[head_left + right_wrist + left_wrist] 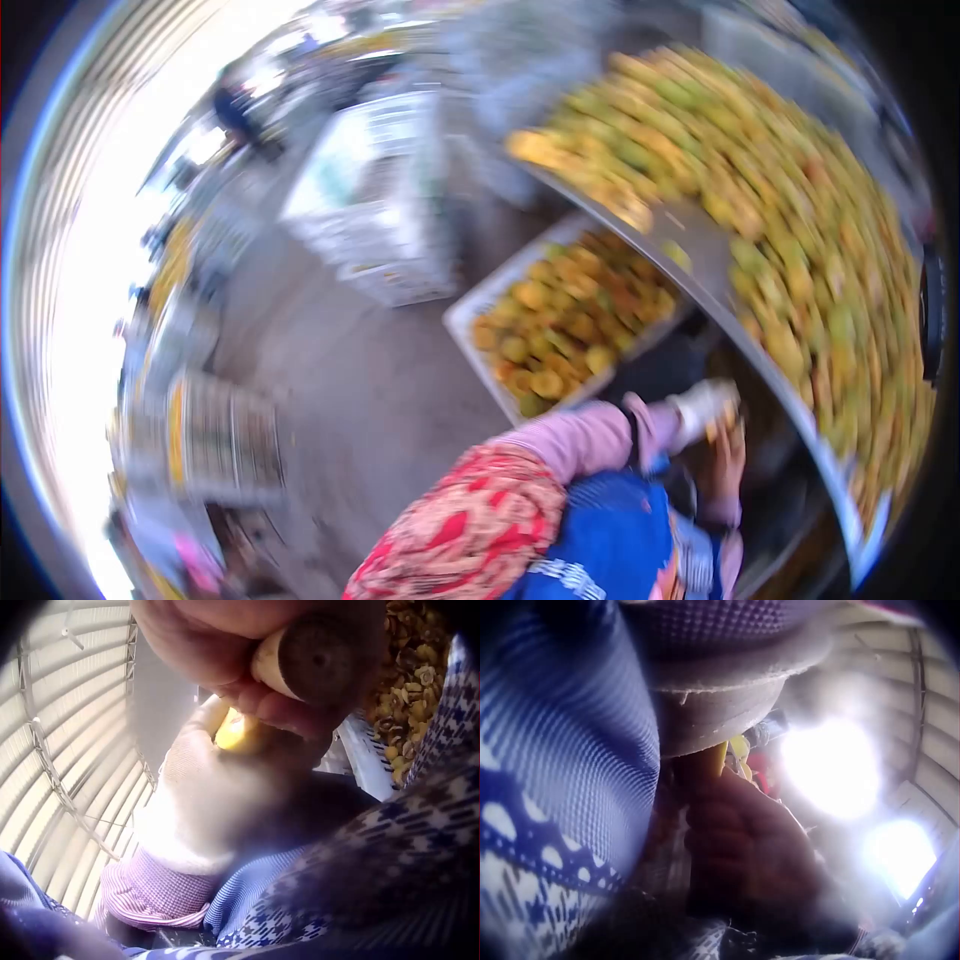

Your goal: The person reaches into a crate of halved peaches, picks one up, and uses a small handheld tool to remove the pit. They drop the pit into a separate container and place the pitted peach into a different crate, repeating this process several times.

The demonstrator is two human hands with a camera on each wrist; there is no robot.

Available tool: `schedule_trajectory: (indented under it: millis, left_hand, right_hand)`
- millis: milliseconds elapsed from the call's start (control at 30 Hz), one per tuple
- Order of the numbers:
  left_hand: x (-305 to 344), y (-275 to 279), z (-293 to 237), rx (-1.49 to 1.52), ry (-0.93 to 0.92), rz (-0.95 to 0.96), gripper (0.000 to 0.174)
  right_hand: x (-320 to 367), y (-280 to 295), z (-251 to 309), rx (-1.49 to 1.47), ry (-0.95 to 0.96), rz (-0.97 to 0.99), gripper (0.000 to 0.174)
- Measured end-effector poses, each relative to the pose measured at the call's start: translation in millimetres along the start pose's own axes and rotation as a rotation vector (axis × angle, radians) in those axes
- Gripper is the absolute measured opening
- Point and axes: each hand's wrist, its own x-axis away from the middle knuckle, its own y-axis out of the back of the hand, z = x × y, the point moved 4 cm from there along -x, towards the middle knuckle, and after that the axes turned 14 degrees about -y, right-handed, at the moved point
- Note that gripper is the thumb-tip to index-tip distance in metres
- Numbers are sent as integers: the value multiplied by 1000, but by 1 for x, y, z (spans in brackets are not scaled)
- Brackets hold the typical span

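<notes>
Nearest to my head camera, beyond the blue cloth apron (pixel 610 530), I have two hands working close together: the left hand (pixel 703 408) in a whitish knit glove, its fingers closed round a small bright yellow piece of fruit (pixel 235 733), and the bare right hand (pixel 730 462), gripping a round pale wooden handle with a dark butt end (pixel 319 661). The fruit sits between the two hands, near the bare fingers; whatever the handle carries is hidden from me, though I judge it to be a blade for trimming. To do this well, I would want the gloved fingertips kept behind the cutting line, the fruit turned by the glove, and short strokes made with the bare thumb clear. Just beyond, to the left, stands a white plastic crate (pixel 462 328) of rounded yellow-orange pieces (pixel 560 325), near enough for a short drop. To the right, a grey sheet-metal table (pixel 702 243) bears a broad heap of long yellow-green fruit (pixel 825 270), too blurred to pick out single ones well. Farther off on the left rises a stack of white plastic crates (pixel 385 195).
</notes>
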Motion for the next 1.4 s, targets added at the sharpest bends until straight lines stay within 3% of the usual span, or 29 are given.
schedule_trajectory:
  millis: [33,67,100,133,167,200,233,333,433,500,700,833,900,967,1100,1167,1233,1300,1333,1400]
  left_hand:
    - [2,9,-5,88,70,17,27]
    - [-1,16,1,275,264,-23,24]
    - [4,-1,-17,310,190,-68,25]
    - [5,-11,-33,-1,-42,46,28]
    - [-3,-8,-22,213,-5,0,32]
    - [-4,-12,-23,142,-34,-33,35]
    - [-4,-18,-25,209,50,-51,38]
    - [-3,-22,-24,206,98,-78,38]
    - [-2,-33,-27,48,72,-69,39]
    - [-2,-38,-29,-40,-3,-79,40]
    - [-4,-37,-24,-41,-4,-92,40]
    - [-6,-32,-24,-161,-143,-86,41]
    - [-7,-36,-32,-343,-317,17,42]
    - [-7,-34,-33,-357,-348,-12,43]
    - [-7,-31,-35,-363,-281,-51,48]
    - [-6,-30,-29,-255,-48,-50,48]
    - [-5,-30,-30,-284,-59,-17,45]
    - [-4,-33,-30,-335,-77,56,40]
    - [-3,-37,-31,-291,-80,32,27]
    - [-3,-35,-28,-302,-48,19,26]
  right_hand:
    - [3,-11,13,-258,-84,31,34]
    - [8,-9,16,-350,-147,36,31]
    - [5,11,1,-204,-114,-102,28]
    - [7,28,-13,45,-197,-190,23]
    - [27,14,10,-1,-348,-257,19]
    - [30,14,15,51,-387,-251,20]
    - [33,15,15,111,-430,-218,22]
    - [31,13,11,368,-205,-276,34]
    - [23,11,18,503,-127,-318,33]
    - [16,10,23,547,-130,-328,33]
    - [6,7,20,643,-85,-379,31]
    - [1,5,17,614,-77,-381,30]
    - [-2,4,20,567,-154,-347,30]
    - [-3,5,21,564,-159,-291,29]
    - [-6,7,13,534,-160,-166,30]
    - [-5,14,5,500,-162,-123,30]
    - [-2,19,10,469,-161,-74,30]
    - [11,21,19,223,-600,130,28]
    - [16,21,25,230,-614,138,25]
    - [18,22,25,214,-635,169,24]
